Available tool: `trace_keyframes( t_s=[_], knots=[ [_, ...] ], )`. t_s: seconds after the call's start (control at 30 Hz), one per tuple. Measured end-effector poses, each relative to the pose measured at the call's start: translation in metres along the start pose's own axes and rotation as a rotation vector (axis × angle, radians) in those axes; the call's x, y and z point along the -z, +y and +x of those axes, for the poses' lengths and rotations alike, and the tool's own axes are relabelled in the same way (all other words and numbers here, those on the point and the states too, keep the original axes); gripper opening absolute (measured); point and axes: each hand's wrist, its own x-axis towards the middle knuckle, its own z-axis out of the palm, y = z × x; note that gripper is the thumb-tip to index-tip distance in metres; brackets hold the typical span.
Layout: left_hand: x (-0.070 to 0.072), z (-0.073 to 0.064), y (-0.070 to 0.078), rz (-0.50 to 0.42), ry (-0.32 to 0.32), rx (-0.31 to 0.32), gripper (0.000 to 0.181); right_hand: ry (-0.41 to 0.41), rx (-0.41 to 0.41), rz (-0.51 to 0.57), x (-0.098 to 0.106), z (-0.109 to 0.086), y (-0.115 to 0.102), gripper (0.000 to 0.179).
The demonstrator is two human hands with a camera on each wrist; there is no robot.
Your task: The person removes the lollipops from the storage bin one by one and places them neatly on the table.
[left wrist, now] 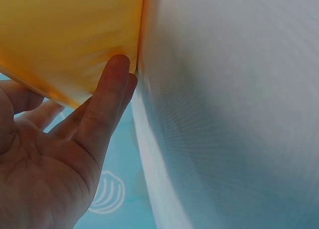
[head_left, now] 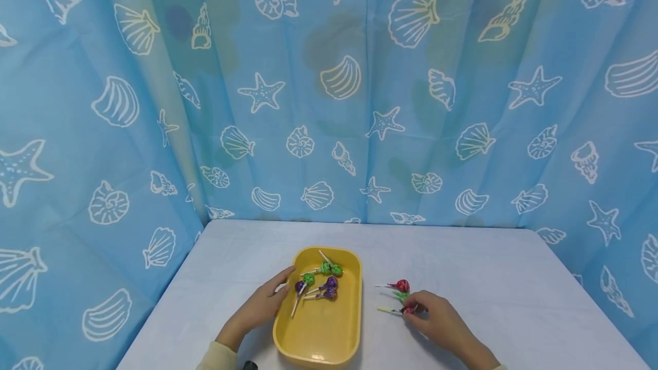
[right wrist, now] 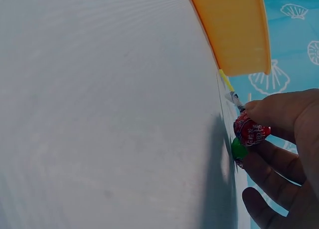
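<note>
With R hand (right wrist: 311, 164) nearest R-wrist cam, pinching red lollipop (right wrist: 250, 129) at yellow tray's (head_left: 319, 336) 3 o'clock, stick-end to 9 o'clock, w/ L hand (head_left: 261, 305) straight-fingered against tray's 10 o'clock side!

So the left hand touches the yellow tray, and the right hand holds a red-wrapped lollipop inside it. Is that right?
Not quite: the head view shows the right hand holding the red-wrapped lollipop beside the yellow tray, not inside it. The left hand does touch the tray.
</note>
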Motion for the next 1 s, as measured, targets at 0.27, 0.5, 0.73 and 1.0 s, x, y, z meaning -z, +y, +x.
trace_keyframes(
  t_s=[0.27,0.5,0.73,1.0],
  knots=[
    [-0.001,0.001,-0.001,0.001,0.000,0.008,0.049,-0.016,0.021,-0.039,-0.001,0.000,0.002,0.021],
    [-0.001,0.001,0.000,0.011,0.007,0.005,0.049,-0.013,0.023,-0.037,-0.002,0.001,0.004,0.021],
    [-0.001,0.002,0.001,0.009,0.006,0.016,0.049,-0.005,-0.027,-0.027,0.001,0.000,-0.001,0.022],
    [-0.001,0.002,0.001,0.023,0.015,0.024,0.049,0.032,-0.044,-0.040,0.010,0.002,-0.004,0.020]
  ],
)
